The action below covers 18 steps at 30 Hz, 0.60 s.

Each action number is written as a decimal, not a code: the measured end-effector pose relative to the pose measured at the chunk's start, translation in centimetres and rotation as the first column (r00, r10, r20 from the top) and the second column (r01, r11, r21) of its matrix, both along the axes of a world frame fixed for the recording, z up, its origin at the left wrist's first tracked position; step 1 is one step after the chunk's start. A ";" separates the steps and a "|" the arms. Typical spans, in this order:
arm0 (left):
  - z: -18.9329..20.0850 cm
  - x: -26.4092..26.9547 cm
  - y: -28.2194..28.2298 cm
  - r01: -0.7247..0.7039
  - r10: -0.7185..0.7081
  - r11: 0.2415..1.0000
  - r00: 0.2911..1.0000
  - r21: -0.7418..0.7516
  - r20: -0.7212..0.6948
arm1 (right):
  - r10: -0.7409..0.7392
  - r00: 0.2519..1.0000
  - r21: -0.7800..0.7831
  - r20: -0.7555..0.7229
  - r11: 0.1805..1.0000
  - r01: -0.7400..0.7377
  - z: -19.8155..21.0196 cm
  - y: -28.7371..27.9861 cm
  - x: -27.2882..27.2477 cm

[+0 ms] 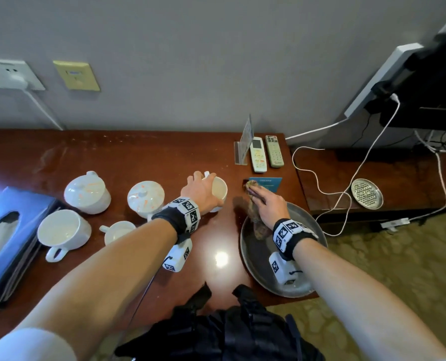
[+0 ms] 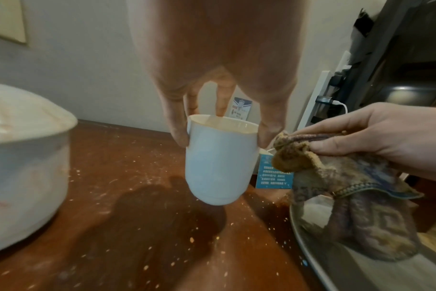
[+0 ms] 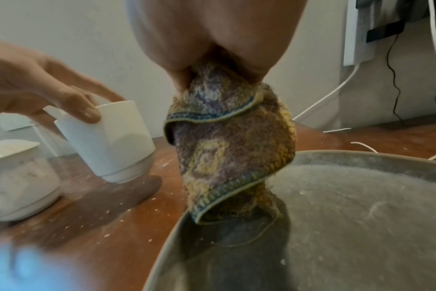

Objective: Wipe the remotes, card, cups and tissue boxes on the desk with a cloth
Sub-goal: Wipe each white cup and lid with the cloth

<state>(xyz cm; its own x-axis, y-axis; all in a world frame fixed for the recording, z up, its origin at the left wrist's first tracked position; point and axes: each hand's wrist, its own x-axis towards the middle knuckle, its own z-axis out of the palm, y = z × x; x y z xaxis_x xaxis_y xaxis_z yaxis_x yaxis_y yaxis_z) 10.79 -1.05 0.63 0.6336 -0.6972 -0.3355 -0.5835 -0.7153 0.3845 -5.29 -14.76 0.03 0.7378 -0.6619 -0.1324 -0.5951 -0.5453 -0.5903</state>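
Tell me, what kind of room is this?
Probably a hotel room: a wooden desk against the wall carries matching white cups, two remotes, a standing card holder and tissue boxes.

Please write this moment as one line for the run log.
left hand: grips white cup, lifted off desk | right hand: holds patterned cloth over metal tray | wiping: cloth not touching cup
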 end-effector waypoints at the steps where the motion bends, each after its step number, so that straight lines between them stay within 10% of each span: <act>1: -0.2 0.1 -0.9 -0.004 0.004 1.000 1.000 -0.002 0.006 | -0.002 1.000 -0.001 -0.005 1.000 0.002 -0.2 -0.8 0.0; 18: -3.4 0.4 -9.7 0.009 -0.008 0.999 1.000 -0.031 0.015 | 0.044 0.999 0.081 -0.008 0.996 -0.043 -4.1 -7.9 0.4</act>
<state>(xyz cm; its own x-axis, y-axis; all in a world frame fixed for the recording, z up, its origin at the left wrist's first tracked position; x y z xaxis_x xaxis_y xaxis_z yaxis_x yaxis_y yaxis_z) 11.16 -10.76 -2.74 0.6322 -0.7124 -0.3047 -0.5952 -0.6983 0.3977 -4.85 -22.69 -4.07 0.7642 -0.6159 -0.1912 -0.5775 -0.5215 -0.6281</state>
